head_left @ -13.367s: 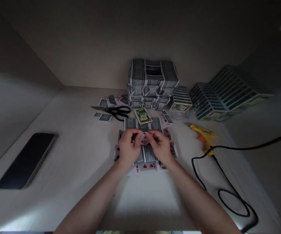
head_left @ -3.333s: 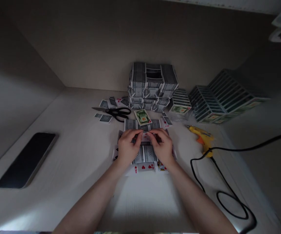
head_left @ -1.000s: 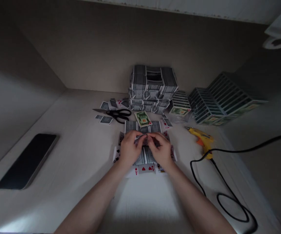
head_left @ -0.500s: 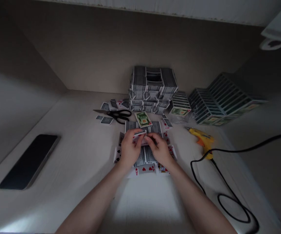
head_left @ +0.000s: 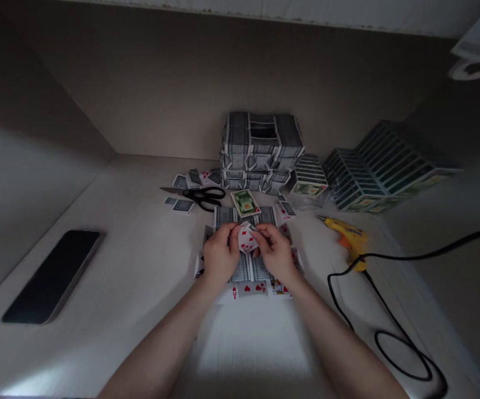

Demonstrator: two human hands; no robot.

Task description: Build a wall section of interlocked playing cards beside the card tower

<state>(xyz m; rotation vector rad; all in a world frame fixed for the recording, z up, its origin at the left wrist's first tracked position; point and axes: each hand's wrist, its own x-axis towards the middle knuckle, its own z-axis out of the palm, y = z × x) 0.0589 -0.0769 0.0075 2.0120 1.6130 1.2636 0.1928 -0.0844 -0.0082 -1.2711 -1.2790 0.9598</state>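
Between my hands is a playing card [head_left: 247, 238] with red diamonds on its face, bent or folded. My left hand [head_left: 220, 252] pinches its left edge. My right hand [head_left: 276, 250] grips its right side with thumb and fingers. Beneath them lies a flat panel of joined playing cards [head_left: 242, 270], patterned backs up in the middle and face-up flaps around the edge; my hands cover part of it. Just beyond sits a green card box [head_left: 245, 203].
Black-handled scissors [head_left: 202, 195] and cut card pieces [head_left: 183, 205] lie back left. Behind stands a box built of cards [head_left: 263, 144]. Stacked card packs [head_left: 373, 172] are at right, near a yellow glue gun [head_left: 348, 235] with a looping black cord [head_left: 389, 256]. A phone [head_left: 52, 275] lies left.
The card in my hands has turned so that its diamond face now shows toward me; before, it was held flatter with its edge up. Both hands stay over the panel.
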